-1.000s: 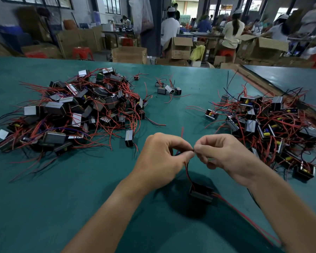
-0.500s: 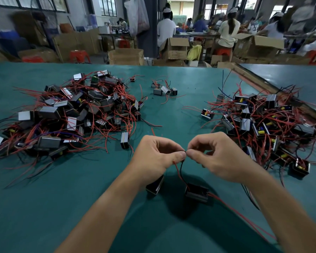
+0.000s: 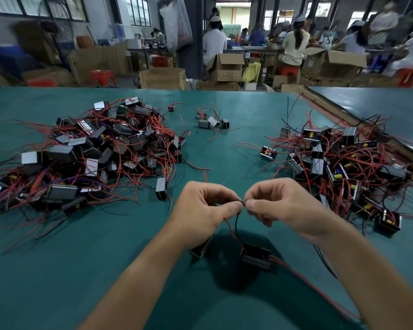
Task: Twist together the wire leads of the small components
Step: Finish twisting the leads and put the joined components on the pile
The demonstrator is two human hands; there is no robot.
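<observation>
My left hand (image 3: pixel 204 210) and my right hand (image 3: pixel 281 206) meet fingertip to fingertip above the green table (image 3: pixel 57 270), both pinching the ends of thin wire leads (image 3: pixel 236 225). A black lead and a red lead run down from the pinch to a small black component (image 3: pixel 256 257) lying on the table below. A second small component (image 3: pixel 200 248) shows partly under my left wrist. The joint itself is hidden between my fingertips.
A big heap of components with red leads (image 3: pixel 93 153) lies at the left, another heap (image 3: pixel 343 167) at the right. A few loose ones (image 3: pixel 212 122) sit at the far middle. One single component (image 3: pixel 161 188) stands near my left hand. People and cardboard boxes lie beyond the table.
My hands stay together at the wire ends, with small finger shifts. A second component has come into view under my left wrist, and the view has tipped slightly.
</observation>
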